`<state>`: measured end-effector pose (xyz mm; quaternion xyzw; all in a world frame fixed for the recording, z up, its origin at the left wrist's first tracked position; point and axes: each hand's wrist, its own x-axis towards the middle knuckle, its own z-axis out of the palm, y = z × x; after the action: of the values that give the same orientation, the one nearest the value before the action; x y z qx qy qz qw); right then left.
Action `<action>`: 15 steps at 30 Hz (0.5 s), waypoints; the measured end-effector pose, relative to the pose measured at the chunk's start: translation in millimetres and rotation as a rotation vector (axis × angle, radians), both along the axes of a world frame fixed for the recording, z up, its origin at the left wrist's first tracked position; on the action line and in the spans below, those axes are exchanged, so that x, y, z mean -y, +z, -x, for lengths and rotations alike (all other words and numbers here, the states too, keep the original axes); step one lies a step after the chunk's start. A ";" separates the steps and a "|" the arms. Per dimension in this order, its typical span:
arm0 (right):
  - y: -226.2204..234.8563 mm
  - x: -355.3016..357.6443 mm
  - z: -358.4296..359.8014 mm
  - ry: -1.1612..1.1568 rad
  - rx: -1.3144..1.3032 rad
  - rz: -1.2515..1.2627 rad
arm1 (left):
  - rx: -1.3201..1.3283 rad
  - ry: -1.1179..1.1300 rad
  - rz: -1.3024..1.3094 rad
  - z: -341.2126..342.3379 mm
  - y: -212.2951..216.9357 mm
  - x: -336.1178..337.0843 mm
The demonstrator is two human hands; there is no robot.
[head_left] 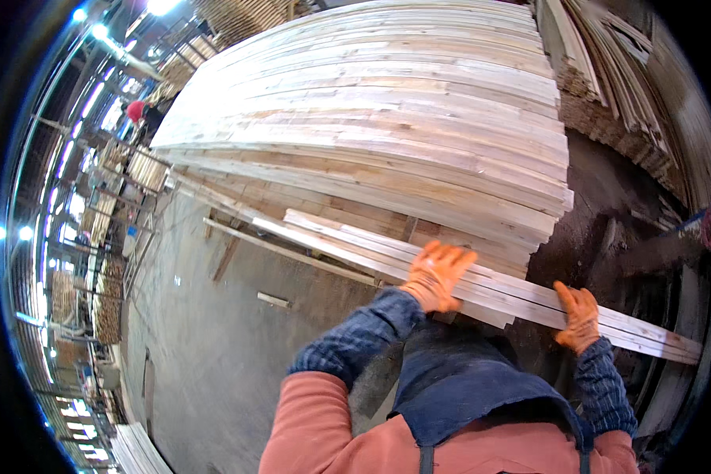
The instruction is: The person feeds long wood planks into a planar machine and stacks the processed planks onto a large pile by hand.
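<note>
Several long, pale wooden strips [521, 295] lie side by side in a narrow bundle in front of me, slanting from the far left down to the right. My left hand [438, 276], in an orange glove, grips the bundle from above near its middle. Farther right, my right hand [578, 317], gloved the same way, is closed around the near edge of the strips. Its fingertips reach over the top, and the palm side is hidden. Just beyond the bundle rises a large stack of planks [387, 103], its right ends slightly uneven.
A loose thin strip [292, 251] lies left of the bundle, and a short wood offcut [273, 299] rests on the grey floor [205, 355]. More stacked boards [608, 118] stand at the far right. In the left background is a person in a red hat [136, 110].
</note>
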<state>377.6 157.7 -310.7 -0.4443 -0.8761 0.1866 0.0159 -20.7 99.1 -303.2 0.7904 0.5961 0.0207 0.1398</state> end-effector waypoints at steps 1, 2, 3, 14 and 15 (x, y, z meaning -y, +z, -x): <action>-0.5 -1.2 -14.9 -0.025 -0.005 -0.019 | -0.007 0.016 -0.022 26.4 0.5 2.8; -1.6 0.1 -24.9 -0.057 0.023 -0.036 | -0.017 0.029 -0.038 54.4 1.8 6.3; -0.1 3.4 -31.4 -0.091 0.056 -0.051 | -0.023 0.039 -0.052 74.6 0.9 9.4; 16.1 16.2 40.1 0.051 -0.116 -0.072 | 0.048 -0.016 -0.005 -16.0 -13.2 8.2; 16.6 18.7 51.5 0.092 -0.127 -0.045 | 0.077 -0.039 -0.009 -20.5 -10.9 11.3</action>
<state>326.1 139.0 -294.1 -0.3904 -0.8967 0.1954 0.0729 -0.2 87.8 -314.1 0.8011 0.5746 0.0512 0.1595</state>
